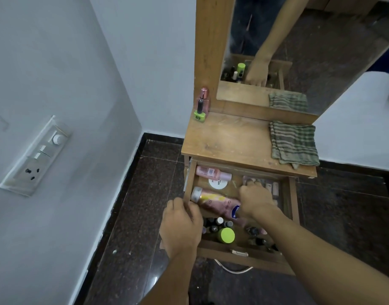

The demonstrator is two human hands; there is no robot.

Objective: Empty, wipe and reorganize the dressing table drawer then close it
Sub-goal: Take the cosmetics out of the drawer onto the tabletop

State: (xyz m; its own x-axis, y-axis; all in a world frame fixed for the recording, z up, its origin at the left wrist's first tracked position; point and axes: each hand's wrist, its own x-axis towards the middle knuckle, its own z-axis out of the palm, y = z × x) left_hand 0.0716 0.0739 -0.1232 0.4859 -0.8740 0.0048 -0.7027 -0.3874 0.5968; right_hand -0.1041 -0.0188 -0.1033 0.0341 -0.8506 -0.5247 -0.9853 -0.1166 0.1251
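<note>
The wooden drawer [291, 208] of the dressing table stands pulled out and holds cosmetics. A long pink bottle with a silver cap [213, 200] lies across it. Behind it are a small pink bottle [211, 172] and a white round jar [217, 183]. Near the front stand several small dark bottles [215, 225] and a green-capped jar [227, 235]. My left hand [181, 225] rests on the drawer's left edge, fingers curled beside the silver cap. My right hand [255, 201] reaches into the drawer's right half, fingers closed over small items that it hides.
On the tabletop [231, 139] lie a folded green striped cloth [293, 143] at the right and a green nail polish bottle [199, 114] with a pink perfume bottle [204, 99] at the back left. A mirror [299, 51] rises behind. A wall with a switchboard [36, 155] is at the left.
</note>
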